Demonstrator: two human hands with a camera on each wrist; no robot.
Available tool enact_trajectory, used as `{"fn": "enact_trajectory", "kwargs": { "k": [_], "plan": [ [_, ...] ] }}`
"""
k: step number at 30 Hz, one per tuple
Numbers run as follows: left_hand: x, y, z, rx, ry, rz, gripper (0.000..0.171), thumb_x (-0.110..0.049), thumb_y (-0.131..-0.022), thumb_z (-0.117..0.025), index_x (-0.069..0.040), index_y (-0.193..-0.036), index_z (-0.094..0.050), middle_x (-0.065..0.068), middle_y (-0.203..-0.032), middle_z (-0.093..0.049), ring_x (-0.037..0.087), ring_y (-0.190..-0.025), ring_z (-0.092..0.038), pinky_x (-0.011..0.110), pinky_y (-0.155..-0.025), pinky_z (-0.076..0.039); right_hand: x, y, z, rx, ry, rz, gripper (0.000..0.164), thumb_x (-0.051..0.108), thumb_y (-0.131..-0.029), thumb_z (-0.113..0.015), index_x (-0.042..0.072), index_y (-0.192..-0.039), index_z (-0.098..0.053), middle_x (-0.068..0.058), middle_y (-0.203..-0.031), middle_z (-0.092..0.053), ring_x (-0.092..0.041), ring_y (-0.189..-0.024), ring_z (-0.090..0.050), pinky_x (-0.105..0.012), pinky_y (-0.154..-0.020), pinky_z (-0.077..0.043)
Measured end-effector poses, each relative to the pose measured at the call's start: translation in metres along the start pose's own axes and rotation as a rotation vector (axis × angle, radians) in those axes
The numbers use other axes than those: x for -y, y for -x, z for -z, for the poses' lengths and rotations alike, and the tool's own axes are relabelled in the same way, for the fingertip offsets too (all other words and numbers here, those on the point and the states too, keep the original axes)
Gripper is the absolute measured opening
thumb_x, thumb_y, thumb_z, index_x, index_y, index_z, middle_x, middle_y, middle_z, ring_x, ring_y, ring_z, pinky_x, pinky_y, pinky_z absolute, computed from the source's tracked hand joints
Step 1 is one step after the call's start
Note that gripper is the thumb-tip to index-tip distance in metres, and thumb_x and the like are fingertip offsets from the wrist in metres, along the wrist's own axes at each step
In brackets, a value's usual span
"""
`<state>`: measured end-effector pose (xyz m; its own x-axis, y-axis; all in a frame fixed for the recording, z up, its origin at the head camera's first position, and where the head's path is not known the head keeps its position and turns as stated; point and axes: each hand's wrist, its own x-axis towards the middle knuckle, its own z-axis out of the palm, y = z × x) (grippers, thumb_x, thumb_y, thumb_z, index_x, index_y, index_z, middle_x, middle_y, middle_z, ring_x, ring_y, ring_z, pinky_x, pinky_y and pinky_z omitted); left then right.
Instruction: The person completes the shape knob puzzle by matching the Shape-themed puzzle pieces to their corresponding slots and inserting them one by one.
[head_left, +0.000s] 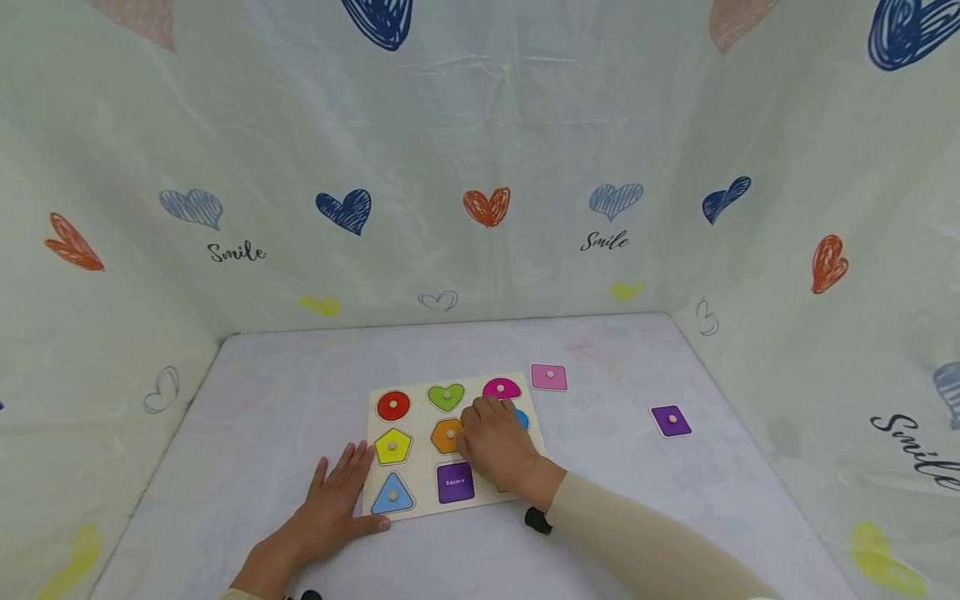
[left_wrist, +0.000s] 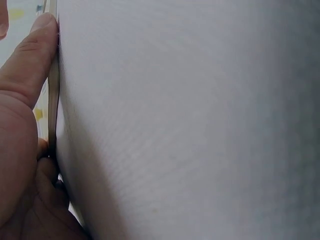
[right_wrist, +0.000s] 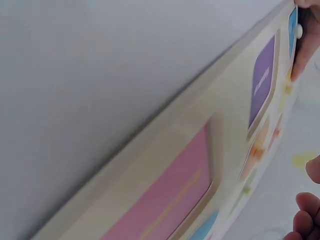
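A cream puzzle board (head_left: 420, 500) with knobbed shape pieces lies on the white table. My left hand (head_left: 330, 508) rests at its left side, fingers extended along the edge and thumb at the lower corner by the blue triangle (head_left: 393, 495). In the left wrist view the thumb (left_wrist: 30, 60) touches the board's edge. Over the board's right half, my right hand (head_left: 498, 446) is bent near the orange hexagon (head_left: 447, 437) and magenta semicircle (head_left: 501, 388). Its fingertips (right_wrist: 305, 210) show a gap from the thumb, with nothing visible between. Purple "Square" recess (head_left: 455, 482) and pink recess (right_wrist: 170, 185) hold no pieces.
A pink rectangle piece (head_left: 549, 377) lies just beyond the board's upper right corner. Farther right sits a purple square piece (head_left: 671, 421). Red circle (head_left: 393, 406), green heart (head_left: 446, 397) and yellow pentagon (head_left: 393, 447) sit in the board. A heart-printed curtain (head_left: 420, 258) surrounds the table.
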<state>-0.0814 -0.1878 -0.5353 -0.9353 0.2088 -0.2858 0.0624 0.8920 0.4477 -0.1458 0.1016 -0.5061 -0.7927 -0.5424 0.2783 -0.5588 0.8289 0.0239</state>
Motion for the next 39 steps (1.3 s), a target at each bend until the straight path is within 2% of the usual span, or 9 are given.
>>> {"fn": "enact_trajectory", "kwargs": {
  "k": [8, 15, 19, 27, 30, 33, 36, 39],
  "plan": [
    [0.001, 0.001, 0.0, 0.001, 0.027, -0.003, 0.127, -0.055, -0.074, -0.09, -0.007, -0.169, -0.02, 0.018, -0.176, -0.017, 0.042, -0.164, -0.002, 0.063, -0.128, 0.015, -0.059, 0.022, 0.008, -0.056, -0.01, -0.07, 0.029, 0.032, -0.096, -0.078, 0.006, -0.105, -0.067, -0.006, -0.092, -0.061, -0.022, -0.09, -0.054, -0.036, -0.078, -0.043],
    [0.001, 0.0, 0.0, 0.016, 0.024, 0.014, 0.127, -0.054, -0.075, -0.09, -0.008, -0.169, -0.019, 0.017, -0.177, -0.016, 0.041, -0.164, -0.001, 0.064, -0.128, 0.015, -0.116, 0.05, 0.011, -0.102, 0.054, -0.167, 0.029, 0.027, -0.094, -0.081, 0.004, -0.107, -0.069, -0.01, -0.095, -0.064, -0.027, -0.092, -0.057, -0.04, -0.08, -0.046],
    [0.0, 0.0, 0.0, 0.023, 0.025, 0.019, 0.126, -0.054, -0.075, -0.089, -0.008, -0.169, -0.019, 0.017, -0.177, -0.016, 0.041, -0.164, 0.0, 0.063, -0.128, 0.016, -0.151, 0.071, 0.013, -0.166, 0.089, -0.168, 0.024, 0.021, -0.093, -0.078, 0.001, -0.101, -0.068, -0.012, -0.091, -0.064, -0.03, -0.087, -0.057, -0.043, -0.076, -0.045],
    [0.0, -0.002, 0.0, 0.021, 0.027, 0.016, 0.127, -0.055, -0.073, -0.09, -0.007, -0.169, -0.021, 0.017, -0.176, -0.018, 0.042, -0.164, -0.002, 0.064, -0.127, 0.016, -0.222, 0.126, 0.017, -0.252, 0.107, -0.138, 0.02, 0.01, -0.086, -0.077, -0.002, -0.098, -0.066, -0.017, -0.091, -0.065, -0.039, -0.088, -0.06, -0.051, -0.074, -0.045],
    [0.0, -0.002, 0.0, 0.022, 0.026, 0.017, 0.127, -0.055, -0.073, -0.09, -0.008, -0.169, -0.021, 0.017, -0.177, -0.017, 0.042, -0.164, -0.001, 0.063, -0.127, 0.017, -0.242, 0.146, 0.021, -0.228, 0.078, -0.162, 0.022, 0.009, -0.085, -0.077, -0.002, -0.102, -0.066, -0.017, -0.094, -0.065, -0.04, -0.091, -0.06, -0.053, -0.077, -0.045],
    [0.0, -0.001, 0.0, 0.022, 0.027, 0.019, 0.127, -0.054, -0.073, -0.09, -0.008, -0.169, -0.02, 0.016, -0.177, -0.016, 0.042, -0.164, 0.0, 0.062, -0.127, 0.019, -0.257, 0.163, 0.025, -0.159, 0.051, -0.208, 0.028, 0.01, -0.085, -0.078, -0.003, -0.107, -0.066, -0.018, -0.099, -0.065, -0.039, -0.094, -0.058, -0.055, -0.08, -0.045],
    [-0.001, 0.0, 0.0, 0.015, 0.027, 0.017, 0.128, -0.055, -0.072, -0.09, -0.007, -0.168, -0.02, 0.018, -0.176, -0.017, 0.043, -0.164, -0.001, 0.062, -0.127, 0.019, -0.265, 0.176, 0.03, -0.082, 0.044, -0.244, 0.032, 0.012, -0.087, -0.079, -0.003, -0.111, -0.065, -0.018, -0.103, -0.065, -0.039, -0.097, -0.057, -0.057, -0.081, -0.046],
    [-0.002, 0.0, 0.0, 0.009, 0.025, 0.018, 0.129, -0.056, -0.071, -0.091, -0.008, -0.169, -0.021, 0.018, -0.176, -0.017, 0.043, -0.164, -0.001, 0.063, -0.127, 0.018, -0.271, 0.184, 0.031, -0.035, 0.045, -0.26, 0.028, 0.015, -0.09, -0.079, -0.001, -0.11, -0.066, -0.017, -0.103, -0.065, -0.037, -0.097, -0.057, -0.055, -0.081, -0.046]
  ]
}}
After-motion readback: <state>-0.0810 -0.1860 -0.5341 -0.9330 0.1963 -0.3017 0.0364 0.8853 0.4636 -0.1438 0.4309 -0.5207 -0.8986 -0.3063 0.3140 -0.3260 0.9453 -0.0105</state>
